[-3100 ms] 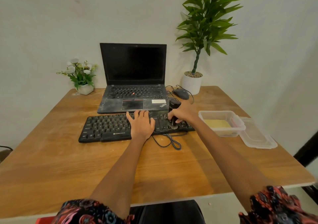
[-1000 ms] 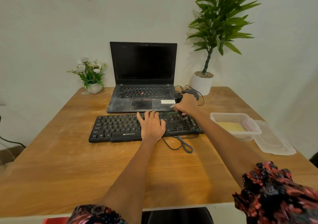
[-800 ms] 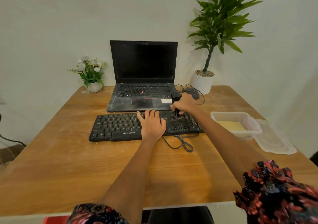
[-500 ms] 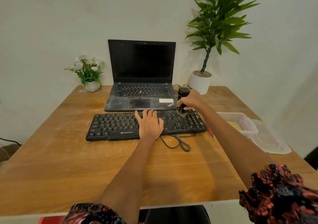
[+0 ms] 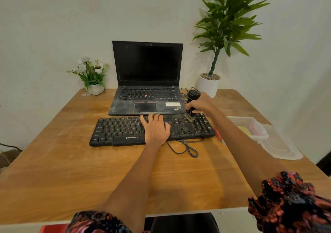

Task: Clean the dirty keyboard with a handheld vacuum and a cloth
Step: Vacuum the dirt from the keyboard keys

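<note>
A pale wall [image 5: 53, 26] closes off the back of the scene, and against it stands a wooden table [image 5: 71, 170] whose top shows faint dusty smears. At the table's far edge a tall green plant in a white pot [image 5: 208, 87] stands to the right, an open laptop [image 5: 146, 89] with a dark screen and a dusty palm rest sits in the middle, and a small white pot of flowers [image 5: 93, 75] stands to the left. Just in front of the laptop lies the black keyboard [image 5: 121, 130], its long axis running left to right across the table, keys facing up, with its cable [image 5: 186, 147] looped on the wood near its front edge. To the right, partly behind the forearm, sits a clear plastic container [image 5: 254, 127] with its lid [image 5: 279, 145] beside it. The left hand [image 5: 155, 129] lies flat on the keyboard's middle, fingers straight and pressing down. The right hand [image 5: 201, 104] grips the black handheld vacuum [image 5: 192, 100], held nearly upright and tilted slightly, its brush end pointing down onto the keys at the keyboard's right part. Patterned sleeves [image 5: 290, 202] show at the bottom.
</note>
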